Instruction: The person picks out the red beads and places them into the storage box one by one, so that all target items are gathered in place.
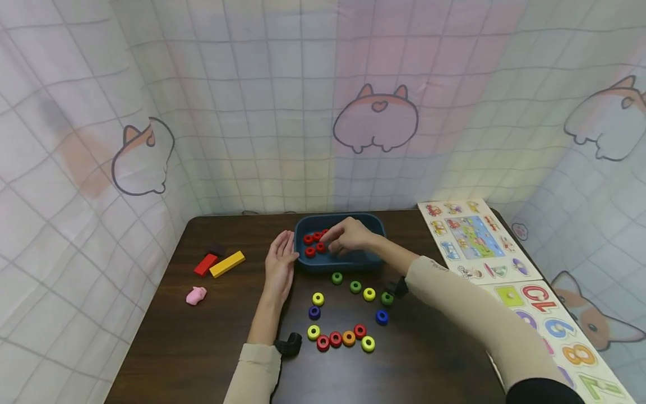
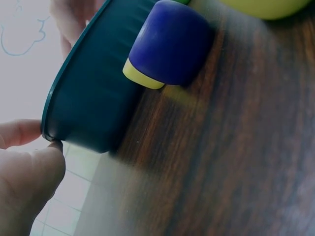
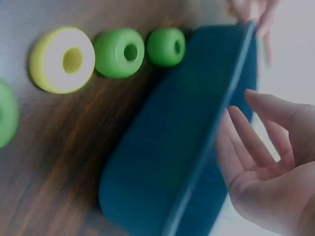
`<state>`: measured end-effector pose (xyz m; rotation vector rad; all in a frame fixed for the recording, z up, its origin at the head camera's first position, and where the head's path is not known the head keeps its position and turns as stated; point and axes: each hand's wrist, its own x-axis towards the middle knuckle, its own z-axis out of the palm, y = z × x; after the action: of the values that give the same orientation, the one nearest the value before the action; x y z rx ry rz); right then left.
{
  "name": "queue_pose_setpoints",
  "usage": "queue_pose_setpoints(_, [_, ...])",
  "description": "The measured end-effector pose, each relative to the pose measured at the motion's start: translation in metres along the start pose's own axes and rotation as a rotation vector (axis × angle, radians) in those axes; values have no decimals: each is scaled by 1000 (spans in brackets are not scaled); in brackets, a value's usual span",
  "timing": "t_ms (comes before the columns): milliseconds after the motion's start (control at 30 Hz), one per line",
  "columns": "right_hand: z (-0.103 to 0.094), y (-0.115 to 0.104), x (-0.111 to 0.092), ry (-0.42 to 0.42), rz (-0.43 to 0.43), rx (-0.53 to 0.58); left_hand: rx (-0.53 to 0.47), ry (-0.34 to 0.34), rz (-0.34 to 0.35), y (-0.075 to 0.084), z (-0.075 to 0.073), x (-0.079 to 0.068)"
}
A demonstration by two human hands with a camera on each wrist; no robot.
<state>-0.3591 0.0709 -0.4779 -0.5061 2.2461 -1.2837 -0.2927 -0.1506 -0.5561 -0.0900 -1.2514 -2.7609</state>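
Inside a dark blue plastic bin (image 1: 353,264) lie several red ring-shaped beads (image 1: 310,252), towards its left end. My right hand (image 1: 348,235) reaches over the bin with loosely bent fingers, index fingertip close to the red beads. In the right wrist view, no bead shows between the thumb and fingers (image 3: 251,140). At the bin's left end, my left hand (image 1: 279,264) pinches the rim between thumb (image 2: 51,160) and a finger. Green (image 1: 337,278), yellow (image 1: 318,299), blue (image 1: 382,317), red and orange beads (image 1: 349,338) form a rough loop on the table before the bin.
On the left of the table (image 1: 166,348) are a red block (image 1: 206,264), a yellow block (image 1: 227,264), a small dark item behind them and a pink pig figure (image 1: 195,295). Picture boards (image 1: 474,241) lie along the right edge. A patterned curtain (image 1: 282,112) hangs behind.
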Motion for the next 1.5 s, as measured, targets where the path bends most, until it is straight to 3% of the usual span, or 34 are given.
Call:
queue_pose_setpoints(200, [7, -13, -45, -12, -174, -113, 27, -1, 7, 4, -5, 1])
queue_pose_setpoints(300, [16, -10, -67, -21, -267, -208, 27, -3, 15, 4, -6, 0])
queue_pose_setpoints(400, [25, -2, -87, -57, -299, -291, 20, -9, 18, 4, -5, 0])
queue_pose_setpoints(633, [45, 28, -114, -305, -127, -287, 8, 1, 6, 3, -5, -1])
queue_pose_setpoints(733, [53, 38, -120, -333, -74, -223, 11, 4, 3, 2, -5, -2])
queue_pose_setpoints(933, [58, 44, -123, -352, 2, -49, 18, -7, 6, 1, -3, -3])
queue_pose_setpoints(1167, [43, 28, -116, -355, 12, -21, 29, -17, 4, 0, -1, -3])
queue_pose_setpoints(1333, [15, 0, -95, -338, -24, 50, 30, -9, -1, -1, 0, -3])
queue_pose_setpoints(1500, [-15, -21, -56, -238, -32, 60, 29, -6, -2, 1, -1, -2])
